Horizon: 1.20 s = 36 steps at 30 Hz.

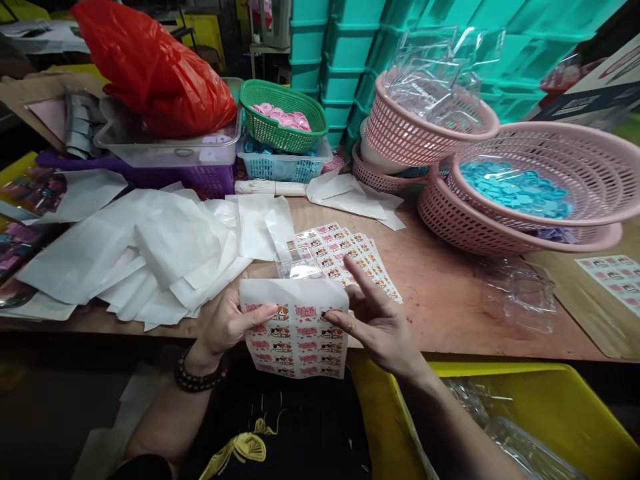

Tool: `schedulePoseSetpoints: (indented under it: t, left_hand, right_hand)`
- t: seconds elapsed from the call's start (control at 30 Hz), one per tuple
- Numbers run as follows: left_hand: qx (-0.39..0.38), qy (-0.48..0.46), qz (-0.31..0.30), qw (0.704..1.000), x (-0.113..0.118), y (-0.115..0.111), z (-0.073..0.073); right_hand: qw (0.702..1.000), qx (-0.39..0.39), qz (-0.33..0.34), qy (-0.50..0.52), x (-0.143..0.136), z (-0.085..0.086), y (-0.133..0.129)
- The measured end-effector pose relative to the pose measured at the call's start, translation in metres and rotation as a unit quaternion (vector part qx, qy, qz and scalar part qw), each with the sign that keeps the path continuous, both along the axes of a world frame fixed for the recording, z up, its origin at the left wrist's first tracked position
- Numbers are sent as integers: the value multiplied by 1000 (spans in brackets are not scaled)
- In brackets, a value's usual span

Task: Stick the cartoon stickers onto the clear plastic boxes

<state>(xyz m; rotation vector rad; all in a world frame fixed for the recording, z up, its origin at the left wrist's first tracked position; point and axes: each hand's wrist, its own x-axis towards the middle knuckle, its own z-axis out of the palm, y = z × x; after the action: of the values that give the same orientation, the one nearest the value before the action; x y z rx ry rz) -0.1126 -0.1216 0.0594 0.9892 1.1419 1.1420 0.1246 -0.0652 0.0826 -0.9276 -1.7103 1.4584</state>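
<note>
A sheet of stickers point(300, 340) with cartoon cats and pink lettering is held up in front of me, near the table's front edge. My left hand point(227, 323) grips its left side, thumb on the printed face. At the right edge, my right hand point(377, 320) lays its thumb on the face near the top row; its index finger points up, free of the paper, and its other fingers curl partly out of sight by the edge. Just beyond lie a clear plastic case point(300, 263) and a fanned stack of similar sticker sheets point(345, 250).
Loose white backing papers point(175, 240) cover the table's left side. Pink baskets point(520, 233) with blue pieces stand at the right, near clear plastic cases point(525, 293). A green basket point(283, 137) and a red bag point(155, 67) sit behind. A yellow bin point(560, 407) is below right.
</note>
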Motion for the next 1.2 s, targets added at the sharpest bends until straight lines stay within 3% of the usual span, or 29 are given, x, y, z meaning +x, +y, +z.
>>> schedulePoseSetpoints:
  t: [0.13,0.23,0.3,0.37,0.4,0.47,0.53,0.6,0.7,0.83,1.03,1.13,1.2]
  left_hand:
    - [-32,10,39,999,-2,-7,-8]
    - [32,146,90,985,-2,-11,-8]
    - [145,284,186,930,1,-13,-2]
    - [253,410,245,842,3,-15,7]
    - [286,458,228,810,3,-15,12]
    - [315,513,114,790,2,-14,21]
    - [303,513,-21,803,-1,-10,26]
    - [266,485,-95,828,-3,-5,29]
    - [217,451,-101,860,-3,2,28]
    - [167,430,-103,882,-2,7,28]
    - [97,382,-167,904,-6,13,30]
    - [79,359,-185,911,-5,17,29]
    - [76,350,-196,913,-3,19,29]
  right_hand:
    - [997,50,9,-57,9,-5,0]
    - [993,66,7,-95,11,-5,-1]
    - [986,118,-2,-119,9,-3,-3]
    - [975,175,2,-139,8,0,-4]
    - [970,192,14,-148,7,2,-5]
    - [964,203,50,-164,6,6,-7]
    - [962,195,77,-174,6,9,-8]
    - [966,176,84,-171,7,9,-9]
    - [979,132,65,-138,6,5,-10]
    - [990,75,16,-120,3,-2,-10]
    - [994,-22,39,-99,6,-3,-5]
    - [994,-7,33,-105,6,-4,-3]
    - [993,44,26,-105,5,-6,-2]
